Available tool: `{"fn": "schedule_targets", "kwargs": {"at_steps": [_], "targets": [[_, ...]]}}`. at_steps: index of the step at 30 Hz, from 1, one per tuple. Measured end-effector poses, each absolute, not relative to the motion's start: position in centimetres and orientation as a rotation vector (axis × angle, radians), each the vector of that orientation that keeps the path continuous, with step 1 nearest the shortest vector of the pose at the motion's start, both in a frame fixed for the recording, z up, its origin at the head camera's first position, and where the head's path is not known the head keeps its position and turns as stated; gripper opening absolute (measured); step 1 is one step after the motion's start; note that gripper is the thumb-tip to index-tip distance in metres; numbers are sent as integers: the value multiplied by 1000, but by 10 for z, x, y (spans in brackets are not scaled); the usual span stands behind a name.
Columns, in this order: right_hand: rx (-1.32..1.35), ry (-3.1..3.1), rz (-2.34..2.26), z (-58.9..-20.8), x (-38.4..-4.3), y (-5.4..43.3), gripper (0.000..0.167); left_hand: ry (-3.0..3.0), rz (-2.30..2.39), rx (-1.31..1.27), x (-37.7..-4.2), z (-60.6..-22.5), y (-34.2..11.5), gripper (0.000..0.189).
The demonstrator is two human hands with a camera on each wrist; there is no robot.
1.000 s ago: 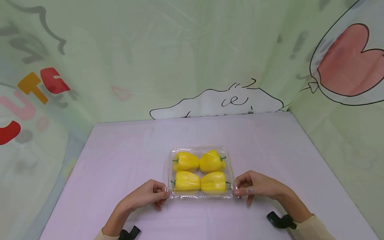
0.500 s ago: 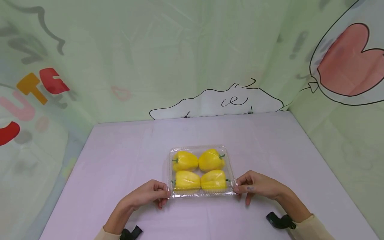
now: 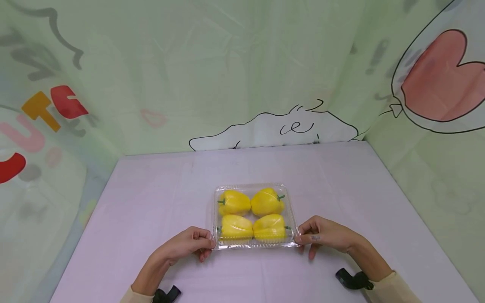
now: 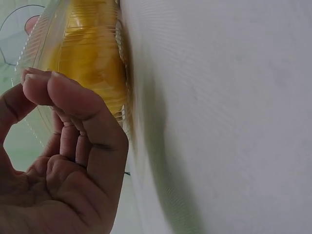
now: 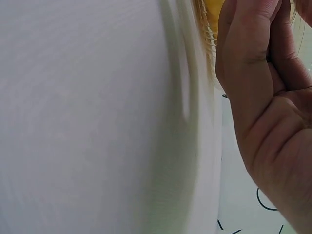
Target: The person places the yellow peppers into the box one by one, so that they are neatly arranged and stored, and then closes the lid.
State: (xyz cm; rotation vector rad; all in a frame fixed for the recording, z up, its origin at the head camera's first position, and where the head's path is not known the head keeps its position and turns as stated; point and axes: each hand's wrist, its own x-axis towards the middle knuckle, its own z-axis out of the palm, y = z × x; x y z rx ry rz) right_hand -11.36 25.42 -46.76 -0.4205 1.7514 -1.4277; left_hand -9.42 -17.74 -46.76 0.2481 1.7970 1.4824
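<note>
A clear plastic clamshell box [image 3: 254, 245] with several yellow bell peppers [image 3: 235, 203] inside it is at the middle of the table in the head view. Its lid is down over the peppers. My left hand [image 3: 188, 245] pinches the rim at the near left corner between thumb and fingers. At the near right corner, my right hand [image 3: 327, 235] pinches the rim the same way. In the left wrist view, the fingertips [image 4: 68, 92] meet at the box's ribbed edge, with yellow showing through. The right wrist view cuts off the fingertips at the top.
A pale lilac cloth covers the table [image 3: 242, 168]. Green printed curtains [image 3: 189, 75] enclose it at the back and on both sides. Black wrist mounts [image 3: 354, 279] sit at both wrists.
The box has shifted very slightly up in the head view, with both hands holding the same near corners. The right fingers have drawn in a little beneath the rim.
</note>
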Motion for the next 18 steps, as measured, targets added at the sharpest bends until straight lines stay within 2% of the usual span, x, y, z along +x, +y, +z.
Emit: {"fn": "schedule_targets", "kwargs": {"at_steps": [10, 18], "targets": [[-415, 1738, -1438, -467, -113, 254, 33, 1768, 1492, 254, -96, -468, -178, 22], [-386, 1764, -1408, -468, -113, 254, 33, 1811, 1438, 282, -97, -466, -179, 35]]}}
